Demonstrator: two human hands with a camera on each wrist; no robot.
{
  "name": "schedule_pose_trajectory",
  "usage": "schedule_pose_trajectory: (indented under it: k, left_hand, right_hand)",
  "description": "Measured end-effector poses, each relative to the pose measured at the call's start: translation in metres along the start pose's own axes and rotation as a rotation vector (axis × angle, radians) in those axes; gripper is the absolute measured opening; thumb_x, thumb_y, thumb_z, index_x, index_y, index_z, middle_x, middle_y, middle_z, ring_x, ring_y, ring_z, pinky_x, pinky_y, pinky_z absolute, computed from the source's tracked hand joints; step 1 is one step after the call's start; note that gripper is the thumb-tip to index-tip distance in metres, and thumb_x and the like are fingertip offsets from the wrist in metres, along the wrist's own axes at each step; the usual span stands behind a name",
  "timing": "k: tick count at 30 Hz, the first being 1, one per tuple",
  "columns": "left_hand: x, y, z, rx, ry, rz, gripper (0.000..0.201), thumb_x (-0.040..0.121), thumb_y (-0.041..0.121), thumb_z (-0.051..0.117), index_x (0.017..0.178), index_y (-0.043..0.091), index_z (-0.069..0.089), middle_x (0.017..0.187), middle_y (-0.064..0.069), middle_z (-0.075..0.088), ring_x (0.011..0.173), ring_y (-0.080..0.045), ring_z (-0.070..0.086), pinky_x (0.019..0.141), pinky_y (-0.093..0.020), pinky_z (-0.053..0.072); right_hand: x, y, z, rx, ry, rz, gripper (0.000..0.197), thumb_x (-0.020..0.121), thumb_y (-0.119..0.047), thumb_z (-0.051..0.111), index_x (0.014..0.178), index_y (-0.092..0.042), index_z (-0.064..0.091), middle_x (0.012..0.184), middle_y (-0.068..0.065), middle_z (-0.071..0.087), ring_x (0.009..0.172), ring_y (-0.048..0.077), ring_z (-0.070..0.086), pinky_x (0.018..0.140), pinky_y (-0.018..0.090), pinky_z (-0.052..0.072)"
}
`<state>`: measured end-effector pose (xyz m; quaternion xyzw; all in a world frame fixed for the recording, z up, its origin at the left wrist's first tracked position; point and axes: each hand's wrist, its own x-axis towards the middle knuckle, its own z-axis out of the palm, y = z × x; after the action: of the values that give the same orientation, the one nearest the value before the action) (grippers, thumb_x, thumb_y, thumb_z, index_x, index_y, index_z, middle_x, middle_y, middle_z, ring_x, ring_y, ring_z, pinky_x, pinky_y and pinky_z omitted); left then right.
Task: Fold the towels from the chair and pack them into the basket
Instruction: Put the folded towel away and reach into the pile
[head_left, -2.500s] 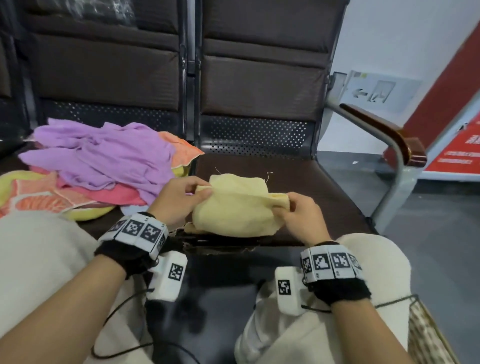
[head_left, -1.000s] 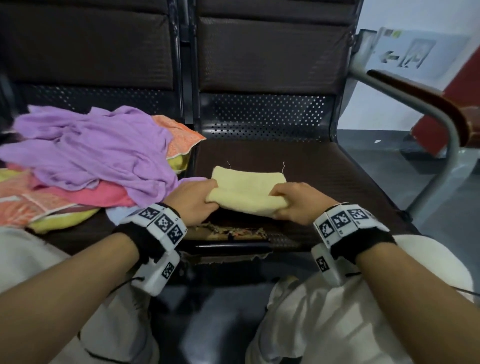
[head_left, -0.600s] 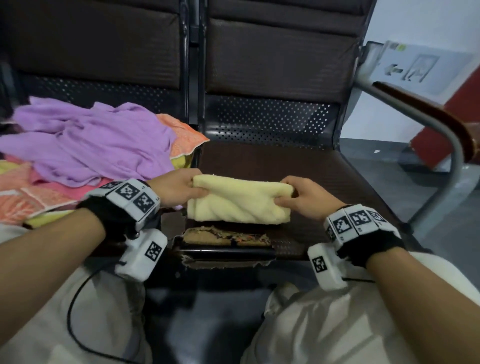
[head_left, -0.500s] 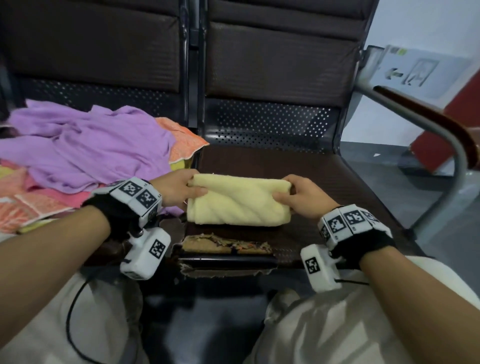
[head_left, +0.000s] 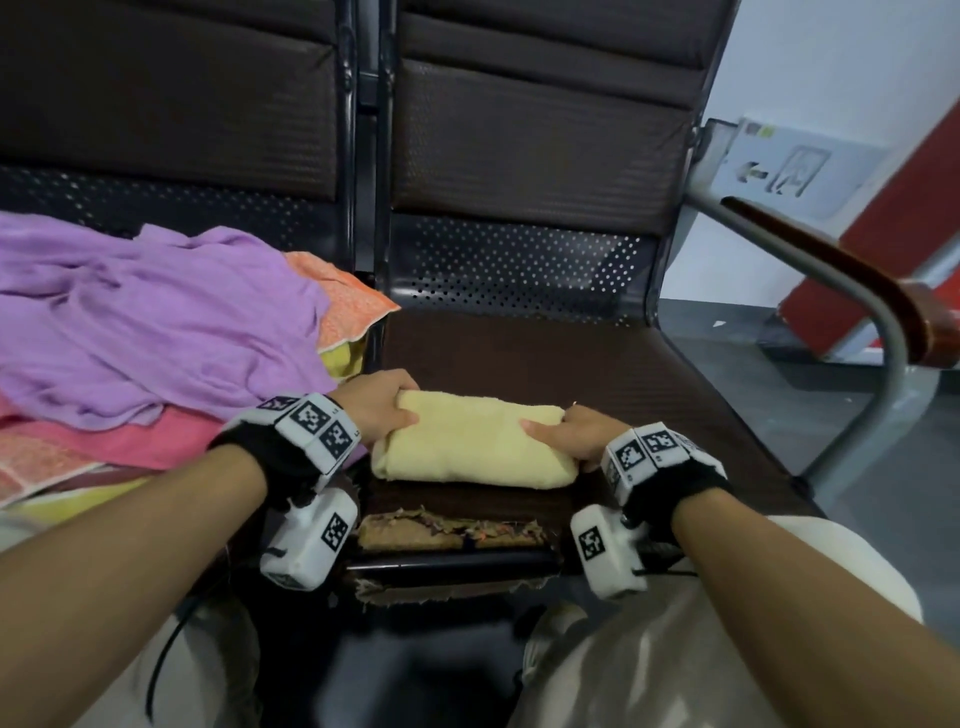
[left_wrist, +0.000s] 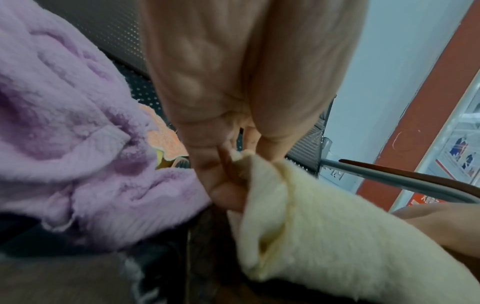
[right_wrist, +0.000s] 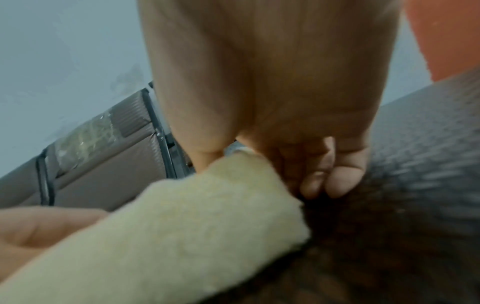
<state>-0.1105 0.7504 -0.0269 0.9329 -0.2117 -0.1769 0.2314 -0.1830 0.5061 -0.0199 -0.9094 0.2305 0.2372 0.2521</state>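
A pale yellow towel, folded into a thick rectangle, lies on the brown seat of the right-hand chair. My left hand grips its left end, thumb on top and fingers round the far edge; the left wrist view shows the same towel pinched by that hand. My right hand grips the towel's right end, and the right wrist view shows the thumb and curled fingers on the towel. No basket is in view.
A heap of unfolded towels lies on the left seat: a purple one on top, with orange and pink ones under it. The right seat's front edge is torn. A metal armrest curves at the right.
The yellow towel has been folded smaller over the last seconds, lifted off the seat about half a second ago, and now lies flat on the seat near its front edge, both hands still on its ends.
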Motion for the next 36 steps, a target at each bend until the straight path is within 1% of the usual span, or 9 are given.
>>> schedule_pose_trajectory:
  k: [4, 7, 11, 13, 15, 17, 24, 31, 36]
  left_hand:
    - [-0.011, 0.011, -0.013, 0.110, -0.011, 0.031, 0.055, 0.090, 0.037, 0.058, 0.138, 0.017, 0.040, 0.139, -0.010, 0.037, 0.128, -0.026, 0.040, 0.107, -0.033, 0.033]
    - [-0.031, 0.032, -0.029, -0.080, 0.112, 0.206, 0.092, 0.076, 0.055, 0.062, 0.149, 0.018, 0.018, 0.152, -0.006, 0.015, 0.142, -0.022, 0.013, 0.116, -0.036, 0.015]
    - [-0.058, 0.061, -0.044, -0.372, 0.067, 0.368, 0.126, 0.054, 0.052, 0.081, 0.150, 0.022, 0.005, 0.152, -0.001, 0.030, 0.140, -0.013, 0.027, 0.116, -0.034, 0.023]
    - [-0.071, 0.068, -0.046, -0.397, 0.003, 0.372, 0.106, 0.055, 0.040, 0.088, 0.143, 0.022, 0.032, 0.134, 0.003, 0.054, 0.123, -0.011, 0.051, 0.107, -0.037, 0.040]
    - [-0.083, 0.077, -0.048, -0.338, -0.024, 0.398, 0.057, 0.061, 0.037, 0.086, 0.112, 0.033, 0.061, 0.105, 0.011, 0.069, 0.098, -0.005, 0.064, 0.089, -0.035, 0.051]
    - [-0.098, 0.091, -0.048, -0.313, -0.038, 0.425, 0.033, 0.064, 0.045, 0.082, 0.092, 0.039, 0.065, 0.092, 0.016, 0.071, 0.086, -0.001, 0.066, 0.081, -0.031, 0.053]
    - [-0.127, 0.177, -0.046, -0.139, -0.104, 0.509, 0.040, 0.081, 0.035, 0.064, 0.117, 0.026, 0.049, 0.111, 0.009, 0.061, 0.101, -0.011, 0.060, 0.091, -0.040, 0.050]
    - [-0.131, 0.287, -0.010, 0.090, -0.134, 0.738, 0.009, 0.093, 0.026, 0.054, 0.096, 0.028, 0.045, 0.090, 0.016, 0.052, 0.077, 0.007, 0.050, 0.060, -0.007, 0.037]
    - [-0.127, 0.349, 0.059, 0.314, -0.238, 0.830, 0.024, 0.095, 0.029, 0.051, 0.114, 0.013, 0.049, 0.103, 0.002, 0.052, 0.094, -0.015, 0.049, 0.078, -0.028, 0.033]
  right_hand:
    - [-0.010, -0.017, -0.007, 0.150, 0.050, -0.119, 0.070, 0.088, -0.052, 0.057, 0.139, -0.006, 0.041, 0.138, 0.007, 0.050, 0.123, 0.025, 0.050, 0.099, 0.036, 0.043]
    - [-0.040, -0.035, -0.015, 0.308, 0.192, -0.385, 0.051, 0.082, -0.037, 0.072, 0.115, -0.012, 0.042, 0.103, -0.003, 0.057, 0.101, 0.016, 0.056, 0.075, 0.026, 0.048]
    - [-0.103, -0.053, -0.033, 0.352, 0.228, -0.753, 0.042, 0.076, -0.019, 0.078, 0.092, -0.024, 0.040, 0.079, -0.007, 0.061, 0.078, 0.011, 0.059, 0.075, 0.038, 0.048]
    - [-0.135, -0.054, -0.046, 0.284, 0.305, -0.825, 0.043, 0.072, -0.019, 0.081, 0.089, -0.027, 0.043, 0.070, -0.011, 0.060, 0.069, 0.004, 0.056, 0.069, 0.029, 0.046]
    - [-0.166, -0.049, -0.061, 0.253, 0.411, -0.839, 0.043, 0.069, -0.020, 0.083, 0.088, -0.029, 0.045, 0.065, -0.013, 0.060, 0.063, -0.001, 0.054, 0.065, 0.021, 0.041]
    - [-0.195, -0.036, -0.074, 0.270, 0.491, -0.829, 0.042, 0.070, -0.020, 0.083, 0.092, -0.024, 0.047, 0.068, -0.011, 0.062, 0.063, 0.000, 0.055, 0.062, 0.019, 0.041]
    - [-0.268, 0.042, -0.110, 0.515, 0.795, -0.692, 0.053, 0.072, -0.024, 0.081, 0.112, -0.022, 0.045, 0.087, -0.007, 0.068, 0.077, 0.003, 0.063, 0.066, 0.022, 0.047]
    - [-0.295, 0.162, -0.107, 0.756, 1.082, -0.482, 0.041, 0.071, -0.033, 0.081, 0.098, -0.030, 0.051, 0.080, -0.013, 0.066, 0.066, -0.012, 0.059, 0.056, 0.009, 0.045]
    - [-0.298, 0.262, -0.054, 0.905, 1.141, -0.336, 0.032, 0.080, -0.021, 0.076, 0.102, -0.015, 0.055, 0.086, -0.010, 0.067, 0.074, -0.004, 0.064, 0.063, 0.015, 0.050]
